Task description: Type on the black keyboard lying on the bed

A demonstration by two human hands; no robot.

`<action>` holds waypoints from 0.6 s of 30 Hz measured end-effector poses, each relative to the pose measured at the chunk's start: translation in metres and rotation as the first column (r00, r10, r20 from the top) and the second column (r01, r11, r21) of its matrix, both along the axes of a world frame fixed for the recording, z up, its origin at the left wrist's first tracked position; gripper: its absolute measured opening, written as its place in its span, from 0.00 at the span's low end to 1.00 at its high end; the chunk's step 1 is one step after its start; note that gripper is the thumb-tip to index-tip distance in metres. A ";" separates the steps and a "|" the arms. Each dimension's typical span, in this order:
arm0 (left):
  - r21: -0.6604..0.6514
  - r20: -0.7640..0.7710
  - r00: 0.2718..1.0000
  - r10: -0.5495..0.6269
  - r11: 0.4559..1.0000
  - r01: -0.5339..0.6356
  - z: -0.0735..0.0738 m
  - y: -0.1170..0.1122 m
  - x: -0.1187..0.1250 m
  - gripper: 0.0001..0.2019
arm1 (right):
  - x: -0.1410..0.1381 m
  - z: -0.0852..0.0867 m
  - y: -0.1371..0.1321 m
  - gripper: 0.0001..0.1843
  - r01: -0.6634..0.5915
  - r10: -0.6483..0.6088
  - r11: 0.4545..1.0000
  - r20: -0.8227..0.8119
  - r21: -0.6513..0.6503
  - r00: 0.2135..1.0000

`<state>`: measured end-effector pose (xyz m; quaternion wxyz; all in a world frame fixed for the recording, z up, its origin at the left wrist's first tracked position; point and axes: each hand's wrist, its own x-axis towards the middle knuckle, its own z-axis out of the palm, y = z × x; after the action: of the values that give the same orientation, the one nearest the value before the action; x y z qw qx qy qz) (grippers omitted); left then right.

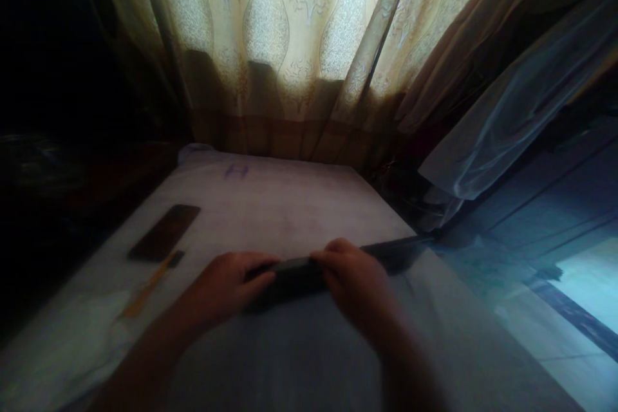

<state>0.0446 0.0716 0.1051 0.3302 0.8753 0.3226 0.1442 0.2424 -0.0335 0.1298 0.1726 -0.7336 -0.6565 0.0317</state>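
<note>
My left hand [230,286] and my right hand [355,283] both grip a long dark flat strip [295,277] that lies across a pale cloth-covered surface [299,212]. The strip runs on to the right past my right hand, toward the surface's edge. Fingers of both hands curl over the strip's near edge. The light is dim and I cannot tell what the strip is made of.
A dark rectangular slab [165,232] lies at the left on the cloth. Beside it rests a yellow-handled tool [147,286]. A patterned curtain [299,45] hangs behind. Clear plastic sheeting [512,116] drapes at the right above a tiled floor [579,283].
</note>
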 end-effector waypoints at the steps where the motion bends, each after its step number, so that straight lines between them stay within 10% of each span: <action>1: 0.011 0.002 1.000 -0.002 1.000 0.002 -0.001 -0.001 0.001 0.16 | -0.005 0.000 0.000 0.15 -0.026 0.026 1.000 -0.006 0.002 1.000; 6: 0.131 -0.028 0.999 0.024 0.991 -0.020 -0.006 -0.011 0.009 0.16 | -0.016 -0.003 0.002 0.16 -0.105 0.106 0.994 -0.034 0.022 0.994; 18: 0.327 -0.100 0.989 0.108 0.943 -0.070 -0.010 -0.013 0.015 0.16 | 0.052 -0.008 -0.004 0.16 0.200 -0.200 0.980 -0.027 -0.001 0.979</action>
<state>0.0593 0.0586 0.0955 0.1565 0.9088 0.3529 0.1583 0.2947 -0.0373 0.1216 0.1844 -0.7952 -0.5771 0.0239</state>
